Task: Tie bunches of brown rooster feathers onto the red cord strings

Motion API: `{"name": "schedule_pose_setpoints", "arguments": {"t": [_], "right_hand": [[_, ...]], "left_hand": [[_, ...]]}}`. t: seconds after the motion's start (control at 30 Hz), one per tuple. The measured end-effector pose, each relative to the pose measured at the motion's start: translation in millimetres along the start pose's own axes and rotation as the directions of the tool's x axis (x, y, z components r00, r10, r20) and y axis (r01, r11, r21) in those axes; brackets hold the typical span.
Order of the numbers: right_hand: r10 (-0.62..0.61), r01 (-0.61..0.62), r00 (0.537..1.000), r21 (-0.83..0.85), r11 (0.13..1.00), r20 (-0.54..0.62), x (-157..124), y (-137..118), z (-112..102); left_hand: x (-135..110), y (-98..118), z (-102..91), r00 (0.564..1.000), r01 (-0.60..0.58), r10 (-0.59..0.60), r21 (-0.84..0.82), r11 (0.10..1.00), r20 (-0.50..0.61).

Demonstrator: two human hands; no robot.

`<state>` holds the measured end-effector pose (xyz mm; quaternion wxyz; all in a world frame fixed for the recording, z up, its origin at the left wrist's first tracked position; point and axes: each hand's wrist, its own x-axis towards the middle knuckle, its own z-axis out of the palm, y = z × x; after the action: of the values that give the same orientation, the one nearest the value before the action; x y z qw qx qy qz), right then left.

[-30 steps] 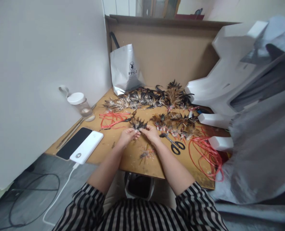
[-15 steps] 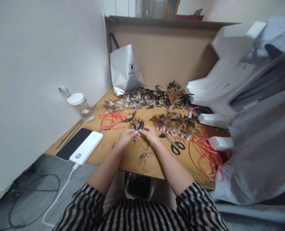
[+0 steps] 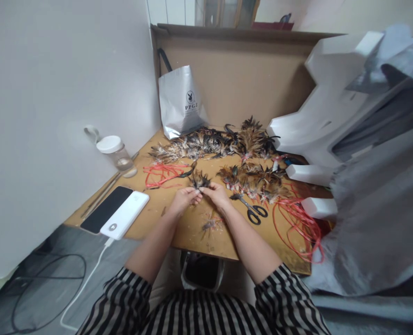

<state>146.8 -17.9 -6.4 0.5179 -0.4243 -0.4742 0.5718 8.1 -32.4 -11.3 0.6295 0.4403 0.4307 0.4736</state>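
Observation:
A small bundle of dark brown feathers (image 3: 199, 178) is pinched between both my hands above the wooden table (image 3: 178, 232). My left hand (image 3: 184, 198) grips its base from the left, fingers closed. My right hand (image 3: 216, 195) pinches the same base from the right, fingertips meeting the left ones. The feather tips fan out away from me. A scrap of feather trimmings (image 3: 210, 223) lies on the table just below my hands.
Black scissors (image 3: 251, 208) lie right of my right hand. Piles of feathers (image 3: 213, 140) and red cord (image 3: 299, 223) cover the far and right side. More red cord (image 3: 162, 173), a jar (image 3: 115, 152), a phone (image 3: 104, 208) and white power bank (image 3: 125, 213) sit left. A silver bag (image 3: 180, 100) leans behind.
Both hands stay joined on the feather bundle, with only slight finger movement at its base. The view has shifted a little.

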Motion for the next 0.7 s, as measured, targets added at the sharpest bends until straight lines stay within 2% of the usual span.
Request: {"name": "schedule_pose_setpoints", "arguments": {"t": [0.17,0.5,0.6,0.7], "right_hand": [[-0.031,0.031,0.999,-0.014,0.999,-0.03,-0.9,-3.4,0.5],[-0.021,0.021,1.0,-0.05,0.999,0.007,-2.2,-3.4,0.5],[-0.006,0.004,1.0,-0.081,0.997,-0.026,0.0,-4.3,-2.4],[-0.047,0.033,0.997,-0.212,0.977,-0.058,3.6,-2.4,-8.7]], "left_hand": [[0.9,-2.0,0.9,1.0,0.012,-0.013,0.047,0.999,0.023],[-0.8,-0.4,2.0,0.999,-0.015,0.013,0.082,0.996,0.032],[1.9,-0.2,-0.8,0.998,-0.049,0.051,0.048,0.998,-0.025],[6.4,0.1,-6.5,0.987,-0.101,0.089,-0.085,0.991,-0.135]]}}
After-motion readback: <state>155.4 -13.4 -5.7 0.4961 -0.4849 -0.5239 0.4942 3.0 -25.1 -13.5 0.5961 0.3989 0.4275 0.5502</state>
